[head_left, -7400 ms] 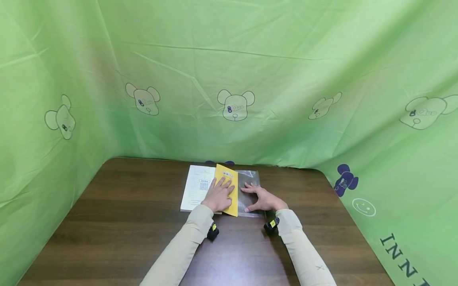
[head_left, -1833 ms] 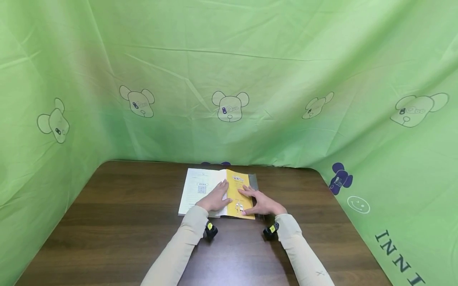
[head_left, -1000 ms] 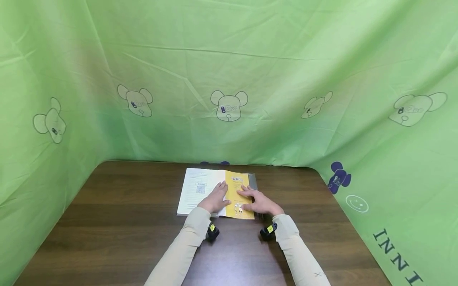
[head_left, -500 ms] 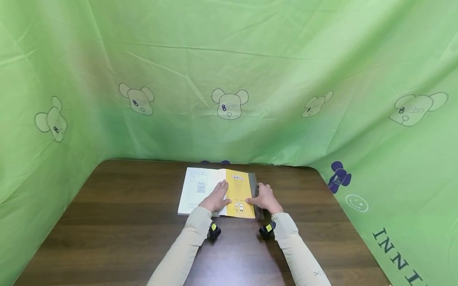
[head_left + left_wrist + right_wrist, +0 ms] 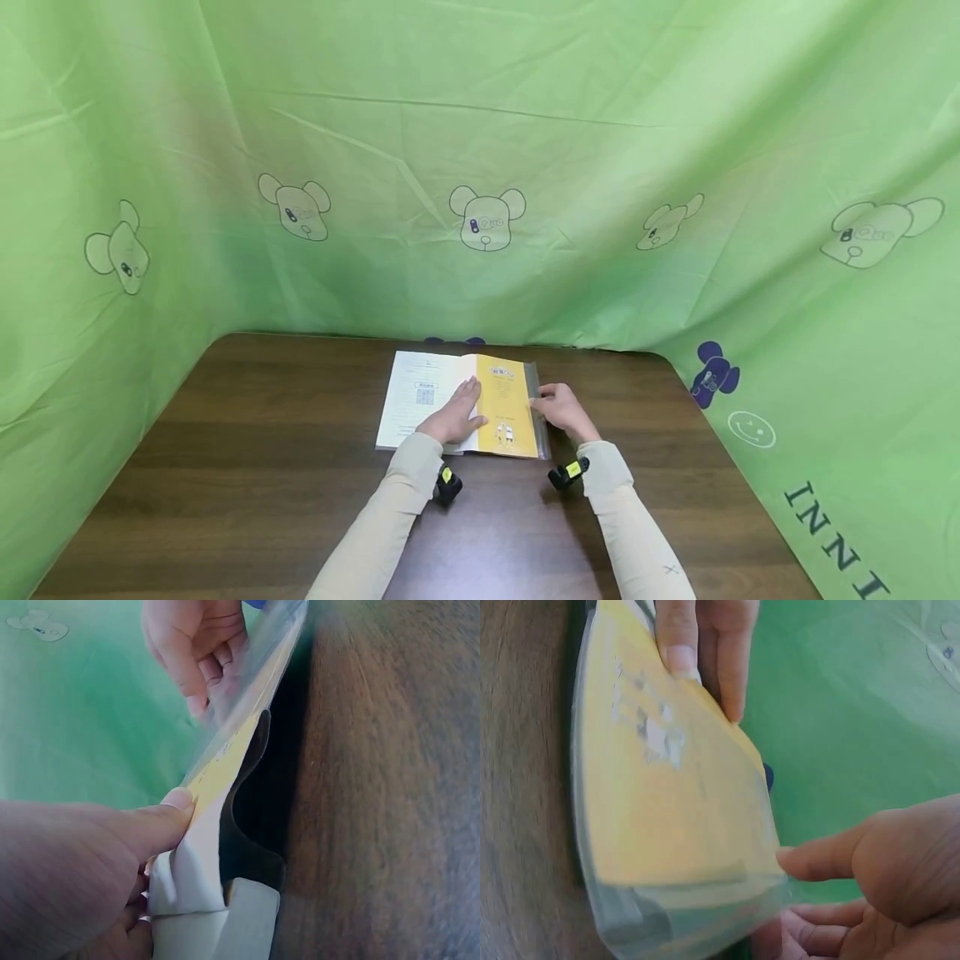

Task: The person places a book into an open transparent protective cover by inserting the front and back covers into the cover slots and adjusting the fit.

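Note:
An open book [image 5: 408,408] lies on the table with its white page to the left. Its yellow cover [image 5: 504,400] is folded out to the right, and a clear plastic book cover [image 5: 622,922] wraps its outer edge. My left hand [image 5: 452,414] rests with extended fingers along the fold between page and yellow cover. At the right edge, my right hand [image 5: 564,410] pinches the clear book cover, thumb [image 5: 825,857] on the near face and fingers curled behind. The right wrist view shows the plastic lying over the yellow cover.
The brown wooden table [image 5: 262,467] extends around the book. Green printed cloth [image 5: 375,275] hangs behind and along both sides. Each wrist carries a small black camera, such as the right one [image 5: 567,473].
The yellow cover has unfolded rightward over the plastic. My right hand has moved from on top of the yellow cover to the plastic's right edge. My left hand stays at the fold.

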A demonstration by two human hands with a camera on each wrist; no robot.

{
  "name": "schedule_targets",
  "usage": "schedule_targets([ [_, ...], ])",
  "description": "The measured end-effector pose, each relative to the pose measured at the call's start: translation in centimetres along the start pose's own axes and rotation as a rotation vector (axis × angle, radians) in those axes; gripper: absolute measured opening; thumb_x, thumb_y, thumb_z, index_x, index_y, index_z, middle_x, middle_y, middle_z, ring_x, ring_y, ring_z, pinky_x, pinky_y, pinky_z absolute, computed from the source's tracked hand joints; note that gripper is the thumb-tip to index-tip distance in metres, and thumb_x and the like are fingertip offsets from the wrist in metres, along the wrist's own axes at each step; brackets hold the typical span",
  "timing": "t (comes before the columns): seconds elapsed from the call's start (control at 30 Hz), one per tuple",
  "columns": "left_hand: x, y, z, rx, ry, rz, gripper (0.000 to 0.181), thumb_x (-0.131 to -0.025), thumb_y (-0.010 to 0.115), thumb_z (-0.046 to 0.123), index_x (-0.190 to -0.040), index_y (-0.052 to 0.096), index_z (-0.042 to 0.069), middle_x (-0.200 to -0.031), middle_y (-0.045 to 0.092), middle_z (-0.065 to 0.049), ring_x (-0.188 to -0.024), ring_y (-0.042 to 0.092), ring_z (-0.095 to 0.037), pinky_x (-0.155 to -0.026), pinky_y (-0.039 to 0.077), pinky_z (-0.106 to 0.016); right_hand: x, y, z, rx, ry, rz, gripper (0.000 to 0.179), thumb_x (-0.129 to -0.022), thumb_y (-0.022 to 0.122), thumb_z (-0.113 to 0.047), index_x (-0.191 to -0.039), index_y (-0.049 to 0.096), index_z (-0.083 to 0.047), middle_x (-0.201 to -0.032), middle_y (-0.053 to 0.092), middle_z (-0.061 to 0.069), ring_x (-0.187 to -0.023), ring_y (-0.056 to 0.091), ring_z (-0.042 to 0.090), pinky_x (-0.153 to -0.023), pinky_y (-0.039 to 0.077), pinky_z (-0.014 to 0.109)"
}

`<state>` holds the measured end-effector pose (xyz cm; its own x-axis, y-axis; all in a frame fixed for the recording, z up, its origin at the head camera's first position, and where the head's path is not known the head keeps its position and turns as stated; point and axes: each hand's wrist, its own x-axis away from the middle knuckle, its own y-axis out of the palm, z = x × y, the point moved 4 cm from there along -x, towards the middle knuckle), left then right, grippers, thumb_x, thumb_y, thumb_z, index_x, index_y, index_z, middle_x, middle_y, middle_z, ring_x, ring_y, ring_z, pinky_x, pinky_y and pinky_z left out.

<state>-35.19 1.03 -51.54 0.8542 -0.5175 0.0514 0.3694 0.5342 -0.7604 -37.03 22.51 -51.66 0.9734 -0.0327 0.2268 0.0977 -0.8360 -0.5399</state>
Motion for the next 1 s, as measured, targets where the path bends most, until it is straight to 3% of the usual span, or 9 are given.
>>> schedule_targets([
  [0.13, -0.1, -0.2, -0.1, -0.011, 0.010, -0.004, 0.071, -0.104, 0.056, 0.018, -0.156, 0.019, -0.013, -0.167, 0.010, -0.027, -0.157, 0.008, -0.038, -0.128, 0.010, -0.046, -0.3, -0.1, 0.2, -0.114, -0.009, -0.015, 0.048, -0.098, 0.061, -0.005, -0.137, 0.046, 0.018, -0.099, 0.068, 0.020, -0.075, 0.061, 0.014, -0.066, 0.056, 0.023],
  [0.3, -0.3, -0.3, -0.6, -0.029, 0.027, -0.002, 0.071, -0.105, 0.054, 0.020, -0.156, 0.018, -0.013, -0.167, 0.008, -0.027, -0.157, 0.008, -0.038, -0.128, 0.009, -0.046, -0.4, -0.2, 0.3, -0.225, -0.032, -0.023, 0.049, -0.099, 0.061, -0.004, -0.140, 0.044, 0.017, -0.098, 0.070, 0.019, -0.071, 0.064, 0.010, -0.062, 0.056, 0.020],
  [0.5, -0.4, -0.4, -1.0, -0.006, 0.058, -0.002, 0.069, -0.106, 0.050, 0.021, -0.156, 0.017, -0.013, -0.167, 0.008, -0.027, -0.157, 0.008, -0.038, -0.128, 0.010, -0.045, -0.3, -0.2, -0.3, -0.246, -0.073, -0.019, 0.049, -0.097, 0.063, -0.003, -0.140, 0.047, 0.015, -0.095, 0.073, 0.016, -0.070, 0.066, 0.010, -0.060, 0.055, 0.021],
  [0.77, -0.3, -0.7, -1.0, 0.027, 0.094, -0.005, 0.065, -0.107, 0.047, 0.018, -0.155, 0.019, -0.015, -0.167, 0.008, -0.028, -0.157, 0.009, -0.038, -0.128, 0.010, -0.045, -0.3, -0.1, -1.2, -0.256, -0.104, -0.023, 0.053, -0.096, 0.065, -0.003, -0.142, 0.044, 0.016, -0.110, 0.070, 0.029, -0.080, 0.071, 0.013, -0.070, 0.060, 0.023],
  [1.0, -0.6, -0.8, -1.3, 0.021, 0.108, -0.026, 0.065, -0.107, 0.045, 0.018, -0.155, 0.016, -0.015, -0.167, 0.006, -0.029, -0.157, 0.007, -0.039, -0.128, 0.008, -0.045, 0.1, 0.1, -1.9, -0.298, -0.120, -0.027, 0.051, -0.095, 0.065, 0.001, -0.140, 0.045, 0.017, -0.105, 0.072, 0.026, -0.077, 0.070, 0.012, -0.068, 0.059, 0.022],
])
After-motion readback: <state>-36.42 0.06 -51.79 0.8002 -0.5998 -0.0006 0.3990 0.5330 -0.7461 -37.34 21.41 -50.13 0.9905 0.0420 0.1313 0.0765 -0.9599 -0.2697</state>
